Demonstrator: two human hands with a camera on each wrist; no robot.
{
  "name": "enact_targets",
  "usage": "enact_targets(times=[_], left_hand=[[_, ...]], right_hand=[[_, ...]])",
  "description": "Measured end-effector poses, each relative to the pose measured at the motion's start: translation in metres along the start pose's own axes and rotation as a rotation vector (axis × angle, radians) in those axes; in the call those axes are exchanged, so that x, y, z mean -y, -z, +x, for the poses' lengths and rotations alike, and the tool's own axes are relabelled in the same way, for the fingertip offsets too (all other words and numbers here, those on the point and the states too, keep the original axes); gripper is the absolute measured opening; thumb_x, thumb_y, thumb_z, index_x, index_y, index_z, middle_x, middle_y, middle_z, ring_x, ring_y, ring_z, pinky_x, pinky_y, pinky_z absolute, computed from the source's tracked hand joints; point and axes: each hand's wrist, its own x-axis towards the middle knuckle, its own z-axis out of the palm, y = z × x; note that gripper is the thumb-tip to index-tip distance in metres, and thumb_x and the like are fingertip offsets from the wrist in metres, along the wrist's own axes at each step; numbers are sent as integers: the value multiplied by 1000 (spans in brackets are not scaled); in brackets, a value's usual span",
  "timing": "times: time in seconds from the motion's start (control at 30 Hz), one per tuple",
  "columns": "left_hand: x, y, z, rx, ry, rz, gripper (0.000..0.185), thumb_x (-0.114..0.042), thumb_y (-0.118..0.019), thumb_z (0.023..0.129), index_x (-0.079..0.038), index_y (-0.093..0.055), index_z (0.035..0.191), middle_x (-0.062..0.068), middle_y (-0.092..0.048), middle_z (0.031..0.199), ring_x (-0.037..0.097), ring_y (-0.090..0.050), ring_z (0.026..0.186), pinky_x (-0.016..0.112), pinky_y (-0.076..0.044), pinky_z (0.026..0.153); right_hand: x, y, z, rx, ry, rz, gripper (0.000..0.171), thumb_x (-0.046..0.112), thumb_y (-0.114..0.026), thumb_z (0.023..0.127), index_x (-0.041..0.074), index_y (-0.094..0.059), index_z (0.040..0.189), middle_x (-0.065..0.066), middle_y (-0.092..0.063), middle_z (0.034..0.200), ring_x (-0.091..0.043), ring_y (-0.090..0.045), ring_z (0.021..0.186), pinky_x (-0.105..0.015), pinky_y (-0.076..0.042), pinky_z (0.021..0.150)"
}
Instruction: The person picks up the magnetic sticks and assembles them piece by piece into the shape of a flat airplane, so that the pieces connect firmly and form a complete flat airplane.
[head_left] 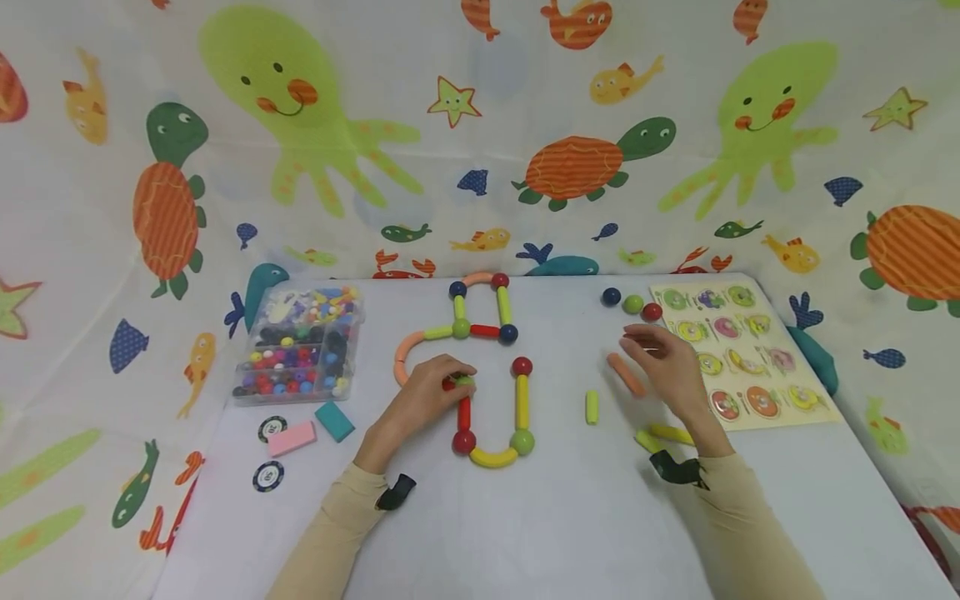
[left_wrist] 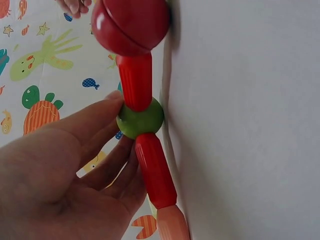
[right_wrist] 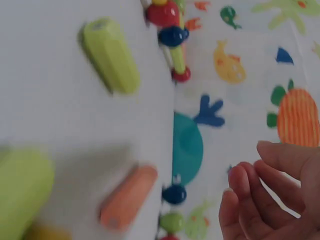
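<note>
My left hand [head_left: 429, 390] pinches a green ball [left_wrist: 140, 120]. Two red rods join that ball: one runs to a red ball [left_wrist: 132, 25], the other red rod [left_wrist: 156, 170] meets a peach-coloured curved rod [head_left: 405, 354]. This chain links an upper loop with a yellow curved rod [head_left: 493, 457] and a yellow straight rod [head_left: 522, 402] below. Over the table at right hovers my right hand [head_left: 667, 367], fingers loosely bent and holding nothing. Close to it lie an orange rod [head_left: 626, 374] and a short light-green rod [head_left: 592, 407].
Blue, green and red balls [head_left: 633, 304] sit near a picture board [head_left: 735, 342] at right. Yellow and green rods [head_left: 671, 433] lie by the right wrist. A compartment box [head_left: 300, 400] of beads stands at left, with pink [head_left: 292, 439] and teal blocks [head_left: 334, 422] and two chips.
</note>
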Motion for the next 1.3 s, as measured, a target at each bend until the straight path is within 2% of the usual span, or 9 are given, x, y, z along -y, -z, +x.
enact_targets(times=[0.1, 0.2, 0.33, 0.47, 0.8, 1.07, 1.3], left_hand=[[1, 0, 1, 1, 7, -6, 31, -19, -75, 93, -10, -72, 122, 2, -70, 113, 17, -64, 99, 38, -56, 92], [1, 0, 1, 1, 16, -5, 31, -19, -76, 93, -10, -72, 122, 2, -70, 114, 17, -64, 101, 37, -55, 93], [2, -1, 2, 1, 23, 0, 31, -19, -76, 92, -11, -73, 122, 2, -71, 114, 17, -64, 101, 37, -55, 93], [2, -1, 3, 2, 24, 5, 31, -19, -76, 92, -11, -73, 122, 2, -71, 114, 17, -64, 101, 37, -55, 94], [0, -2, 2, -4, 51, 14, 32, -21, -77, 92, -13, -72, 123, 0, -70, 115, 17, -62, 101, 37, -55, 93], [0, 0, 4, -8, 60, 10, 32, -22, -77, 92, -14, -72, 123, 0, -69, 115, 18, -62, 101, 38, -55, 93], [1, -1, 3, -2, 54, 10, 31, -22, -76, 92, -15, -72, 123, -1, -70, 115, 17, -62, 101, 38, -55, 94]], right_hand=[[-12, 21, -13, -66, -29, -19, 41, 41, -64, 99, 12, -67, 128, -9, -72, 119, 5, -61, 99, -4, -45, 81], [-22, 38, -27, -97, -60, -49, 43, 43, -64, 99, 13, -66, 129, -11, -71, 120, 14, -56, 96, -3, -45, 80], [-37, 53, -48, -97, -103, -104, 45, 45, -63, 99, 14, -66, 131, -10, -70, 122, 15, -53, 95, -2, -44, 78], [-49, 61, -65, -97, -115, -145, 43, 41, -63, 100, 11, -66, 131, -11, -68, 123, 15, -50, 96, 1, -40, 79], [-67, 70, -85, -163, -134, -150, 38, 32, -66, 99, 7, -67, 128, -13, -63, 120, 19, -46, 95, 2, -39, 77], [-75, 66, -87, -163, -187, -143, 40, 34, -66, 99, 9, -66, 131, -15, -67, 127, 18, -47, 96, 1, -40, 79], [-79, 61, -95, -156, -197, -144, 38, 30, -67, 99, 9, -66, 132, -13, -67, 129, 19, -47, 96, 2, -40, 79]])
